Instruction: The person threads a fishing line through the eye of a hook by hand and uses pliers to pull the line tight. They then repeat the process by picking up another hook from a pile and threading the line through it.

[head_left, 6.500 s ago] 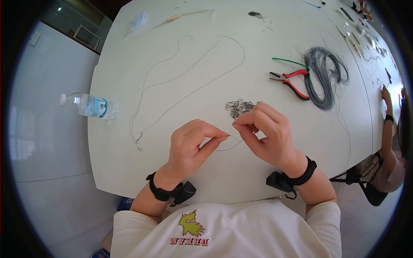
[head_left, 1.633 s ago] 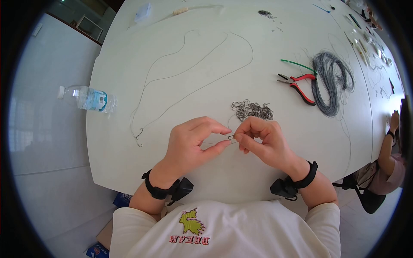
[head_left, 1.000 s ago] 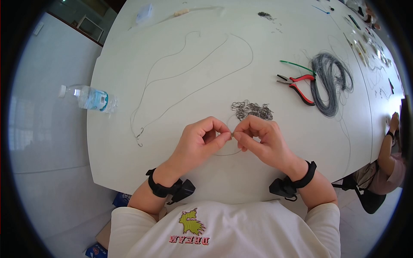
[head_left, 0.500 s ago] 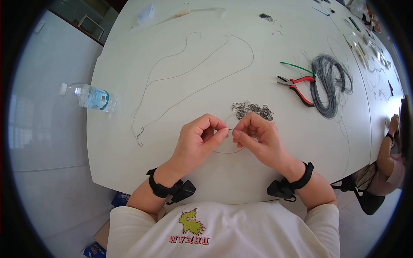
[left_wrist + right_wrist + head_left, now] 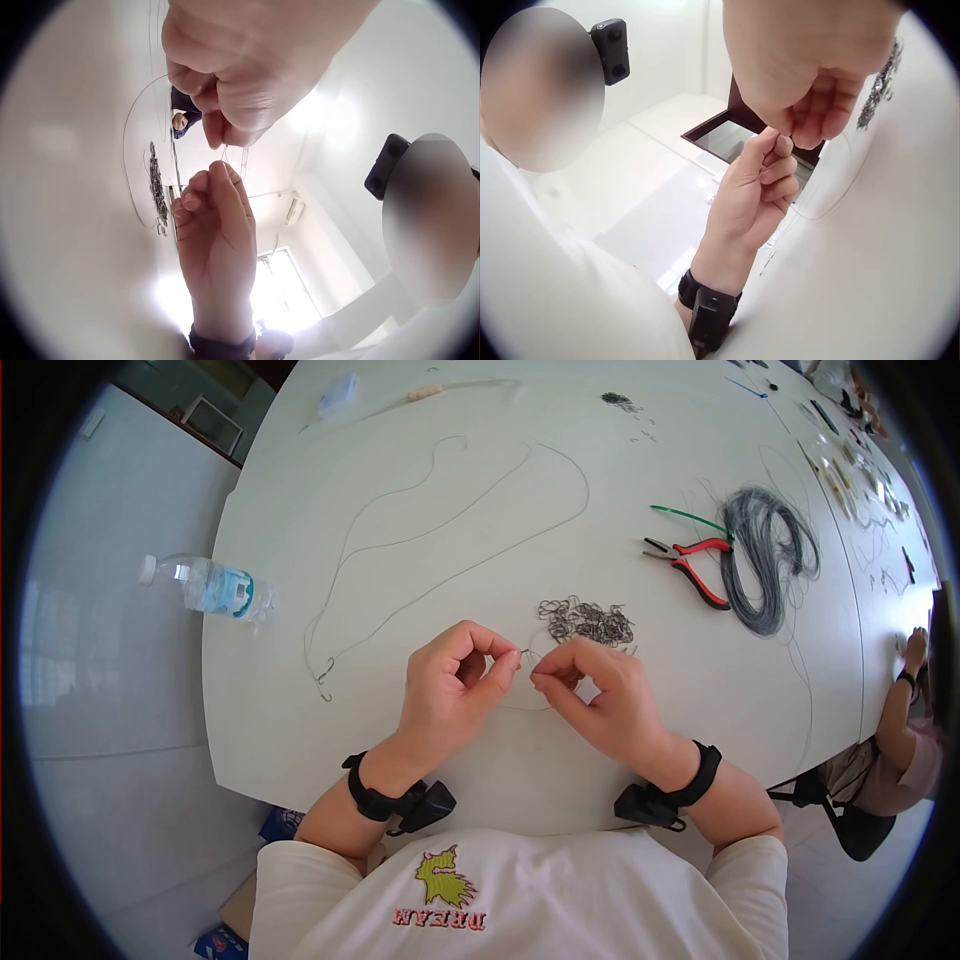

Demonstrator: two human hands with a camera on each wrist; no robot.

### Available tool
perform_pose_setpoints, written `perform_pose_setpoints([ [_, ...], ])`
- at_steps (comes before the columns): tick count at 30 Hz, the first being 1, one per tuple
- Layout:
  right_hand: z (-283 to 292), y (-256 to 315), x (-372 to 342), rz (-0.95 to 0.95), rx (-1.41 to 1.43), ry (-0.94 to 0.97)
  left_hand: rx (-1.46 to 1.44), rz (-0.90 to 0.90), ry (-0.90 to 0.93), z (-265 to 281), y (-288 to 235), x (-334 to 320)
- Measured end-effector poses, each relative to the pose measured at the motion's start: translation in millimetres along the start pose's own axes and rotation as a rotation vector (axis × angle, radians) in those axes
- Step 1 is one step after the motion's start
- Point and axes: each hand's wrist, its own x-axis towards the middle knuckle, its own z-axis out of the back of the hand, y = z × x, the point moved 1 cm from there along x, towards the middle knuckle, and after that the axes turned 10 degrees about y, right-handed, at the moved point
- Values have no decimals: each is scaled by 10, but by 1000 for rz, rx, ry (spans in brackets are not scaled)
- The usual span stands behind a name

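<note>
In the head view, my left hand pinches a small dark fish hook between thumb and forefinger, its end sticking out toward the right. Close beside it, my right hand pinches thin fishing line, thumb and forefinger together. Some of that line curves in a loose loop near the table, as the left wrist view shows. Most of the hook is hidden by the left fingertips. Just beyond the right hand lies a pile of hooks. To the left, finished-looking lengths of line end in hooks on the tabletop.
Red-handled pliers lie at the right against a grey hank of line with a green tie. A plastic bottle lies at the left edge. Farther back are a smaller dark pile and a clear box.
At 1.6 s ago the left fingers were apart and the right hand held the hook. The left fingers then closed on it, and the right hand shifted slightly away, onto the line.
</note>
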Motion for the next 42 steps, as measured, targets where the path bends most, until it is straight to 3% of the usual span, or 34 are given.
perform_pose_setpoints([
  [5,-11,63,6,240,-349,-1,149,-87,-79,-14,-100,16],
  [7,-1,76,30,421,-485,-46,284,-137,-59,-25,-118,20],
  [14,160,109,69,388,-479,-105,447,-344,41,-16,-152,34],
  [16,180,90,67,236,-339,-78,458,-384,78,-11,-159,35],
  [26,121,-1,62,52,-92,-23,231,-284,40,33,-153,-5],
  [29,85,26,43,114,-135,-1,166,-216,-26,39,-132,-5],
  [31,71,76,36,307,-376,29,235,-228,-64,33,-113,5],
  [34,38,87,33,462,-473,5,315,-238,-78,6,-118,10],
  [37,55,115,45,513,-512,-44,503,-365,-23,5,-122,26],
  [42,187,120,85,447,-444,-85,546,-475,57,-7,-184,41],
])
